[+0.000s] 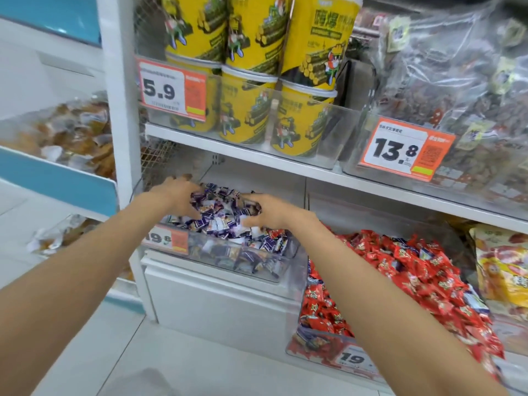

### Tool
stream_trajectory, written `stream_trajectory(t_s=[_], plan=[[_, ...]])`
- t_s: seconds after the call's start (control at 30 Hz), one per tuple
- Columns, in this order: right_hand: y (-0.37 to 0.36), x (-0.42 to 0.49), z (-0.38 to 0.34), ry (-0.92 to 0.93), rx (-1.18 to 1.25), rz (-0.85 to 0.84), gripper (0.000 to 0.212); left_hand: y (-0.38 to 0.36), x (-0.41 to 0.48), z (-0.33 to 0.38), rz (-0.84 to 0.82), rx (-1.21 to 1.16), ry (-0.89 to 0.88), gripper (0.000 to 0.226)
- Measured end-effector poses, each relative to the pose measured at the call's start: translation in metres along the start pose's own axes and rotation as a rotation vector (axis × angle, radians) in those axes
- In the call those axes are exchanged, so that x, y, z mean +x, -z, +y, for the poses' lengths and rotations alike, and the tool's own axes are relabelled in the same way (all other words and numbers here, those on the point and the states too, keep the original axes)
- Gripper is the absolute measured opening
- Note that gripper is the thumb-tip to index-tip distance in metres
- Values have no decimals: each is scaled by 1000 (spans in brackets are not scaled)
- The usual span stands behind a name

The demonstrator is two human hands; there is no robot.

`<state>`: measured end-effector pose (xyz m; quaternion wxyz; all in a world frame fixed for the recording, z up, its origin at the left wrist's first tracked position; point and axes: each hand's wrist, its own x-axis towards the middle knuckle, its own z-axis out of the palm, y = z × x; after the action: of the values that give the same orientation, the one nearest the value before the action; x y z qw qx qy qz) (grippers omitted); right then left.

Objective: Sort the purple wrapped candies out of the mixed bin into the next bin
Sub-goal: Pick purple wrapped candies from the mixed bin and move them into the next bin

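Forearms (pixel 85 267) out, left hand (pixel 177 195) and right hand (pixel 268 211) cupped over purple candies (pixel 217 221) inside clear bin (pixel 243 262) (clasp unclear). Probably light, crinkly, slippery: pinch by wrapper ends.

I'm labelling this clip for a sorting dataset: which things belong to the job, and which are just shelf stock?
Job: left hand, right hand, purple candies, clear bin holding them, red mixed bin beside it.
Lying about: yellow tubs, price tags, bagged snacks at upper right.
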<state>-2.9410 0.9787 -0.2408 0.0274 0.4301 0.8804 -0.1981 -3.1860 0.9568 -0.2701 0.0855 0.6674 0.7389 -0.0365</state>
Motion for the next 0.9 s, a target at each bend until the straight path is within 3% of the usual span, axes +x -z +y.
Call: stream_trajectory(t_s=[0.07,0.17,0.27,0.37,0.5,0.63,0.7,0.77,0.8,0.9], plan=[[7,-12,9,-2,73,120,63,-2,-4,0,63,-86,-30,77],[16,-55,34,-23,101,300,50,-1,-20,23,216,-330,-143,49],[12,-111,65,-41,59,456,40,-4,-37,66,197,-521,-283,37],[1,-153,94,-130,33,438,39,-13,-30,115,99,-477,-381,41],[-7,-178,115,-185,69,469,31,-32,-1,156,46,-225,-329,54],[-13,-184,125,-206,122,491,26,-40,9,162,145,-340,-269,6],[-14,-185,129,-207,153,504,23,-37,9,158,150,-374,-284,24],[-16,-187,130,-220,175,505,22,-39,6,162,74,-243,-301,56],[-17,-188,129,-221,183,501,23,-44,5,167,63,-170,-293,60],[-20,-193,129,-227,189,493,22,-57,10,176,156,-260,-248,34]])
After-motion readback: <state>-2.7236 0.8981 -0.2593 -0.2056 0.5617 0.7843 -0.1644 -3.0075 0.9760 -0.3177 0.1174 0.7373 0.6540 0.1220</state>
